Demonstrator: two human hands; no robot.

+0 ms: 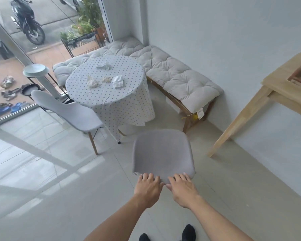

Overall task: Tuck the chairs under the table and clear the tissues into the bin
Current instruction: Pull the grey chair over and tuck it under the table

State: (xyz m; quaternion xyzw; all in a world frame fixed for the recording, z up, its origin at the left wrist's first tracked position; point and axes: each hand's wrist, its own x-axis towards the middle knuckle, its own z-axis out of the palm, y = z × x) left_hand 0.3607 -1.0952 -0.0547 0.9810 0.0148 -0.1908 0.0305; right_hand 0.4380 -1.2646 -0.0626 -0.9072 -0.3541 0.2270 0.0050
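Observation:
A grey chair [162, 152] stands on the tiled floor just in front of me, pulled back from the round table [111, 98] with the dotted cloth. My left hand [149, 186] and my right hand [182, 187] both grip the top edge of its backrest, side by side. A second pale chair [71, 110] stands at the table's left side, its seat partly under the cloth. Several crumpled tissues lie on the tabletop: one at the back [103, 65], one at the left [92, 82], one in the middle [107, 79], one at the right [118, 81]. No bin is in view.
A cushioned bench [177, 79] runs along the wall behind and to the right of the table. A wooden table [268, 94] stands at the right. A small stand with a pale plate [36, 70] is left of the round table, by the glass door.

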